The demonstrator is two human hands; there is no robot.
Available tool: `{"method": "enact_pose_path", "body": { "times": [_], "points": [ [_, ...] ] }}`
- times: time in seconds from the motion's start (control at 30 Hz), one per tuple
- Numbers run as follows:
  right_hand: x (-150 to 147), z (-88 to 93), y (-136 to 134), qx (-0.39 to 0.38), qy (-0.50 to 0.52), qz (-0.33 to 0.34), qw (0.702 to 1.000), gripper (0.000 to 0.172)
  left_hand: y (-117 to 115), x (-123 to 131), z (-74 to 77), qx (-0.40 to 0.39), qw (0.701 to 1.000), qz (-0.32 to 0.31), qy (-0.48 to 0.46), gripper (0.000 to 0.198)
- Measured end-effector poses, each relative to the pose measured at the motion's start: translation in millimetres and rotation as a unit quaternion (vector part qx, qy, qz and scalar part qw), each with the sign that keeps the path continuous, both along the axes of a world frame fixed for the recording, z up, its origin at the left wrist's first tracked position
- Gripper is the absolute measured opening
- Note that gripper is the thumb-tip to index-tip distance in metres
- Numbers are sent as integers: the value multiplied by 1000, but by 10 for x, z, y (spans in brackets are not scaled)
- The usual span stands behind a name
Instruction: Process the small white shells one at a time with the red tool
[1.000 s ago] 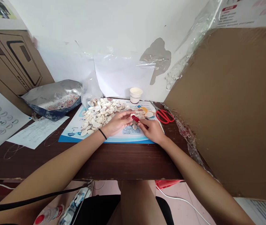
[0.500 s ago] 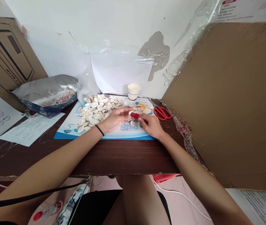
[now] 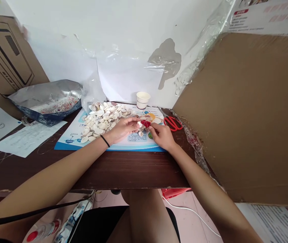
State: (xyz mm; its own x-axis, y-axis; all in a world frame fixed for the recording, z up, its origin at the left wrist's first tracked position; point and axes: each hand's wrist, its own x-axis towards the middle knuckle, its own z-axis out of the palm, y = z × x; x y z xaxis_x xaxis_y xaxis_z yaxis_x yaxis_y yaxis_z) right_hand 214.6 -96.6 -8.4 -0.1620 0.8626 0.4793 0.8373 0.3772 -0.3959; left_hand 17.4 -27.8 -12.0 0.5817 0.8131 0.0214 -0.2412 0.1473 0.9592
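Observation:
A heap of several pale seashells lies on a blue and white printed sheet on the dark wooden table. My left hand, with a black band on its wrist, is closed in a pinch on a small shell at the heap's right edge. My right hand is closed on a small red tool whose tip meets that shell. The two hands touch over the sheet.
Red scissors lie right of my hands. A paper cup stands at the back by the wall. A silver bag of small pink bits sits at the left, papers beside it. A tall cardboard panel walls the right side.
The hands stay together on the shell and red tool. The view has shifted slightly, so everything sits a little further left in the picture.

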Motion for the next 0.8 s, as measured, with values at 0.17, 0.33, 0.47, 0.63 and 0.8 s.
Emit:
{"method": "enact_pose_path", "body": {
  "times": [0.17, 0.33, 0.47, 0.63, 0.8],
  "points": [
    [-11, -19, -14, -25, -32, 35, 999, 35, -8, 6, -17, 15, 1000, 11, 2, 37],
    [71, 21, -16, 24, -23, 0, 999, 39, 1, 16, -16, -17, 999, 29, -17, 37],
    [35, -16, -10, 31, -23, -26, 999, 38, -20, 16, 20, 0, 1000, 16, -3, 34],
    [-33, -44, -2, -26, -20, 20, 999, 38, -39, 6, 25, 33, 999, 6, 5, 34],
    [36, 41, -16, -38, -32, 72, 996, 38, -3, 12, -21, 2, 1000, 13, -15, 32]
  ]
}}
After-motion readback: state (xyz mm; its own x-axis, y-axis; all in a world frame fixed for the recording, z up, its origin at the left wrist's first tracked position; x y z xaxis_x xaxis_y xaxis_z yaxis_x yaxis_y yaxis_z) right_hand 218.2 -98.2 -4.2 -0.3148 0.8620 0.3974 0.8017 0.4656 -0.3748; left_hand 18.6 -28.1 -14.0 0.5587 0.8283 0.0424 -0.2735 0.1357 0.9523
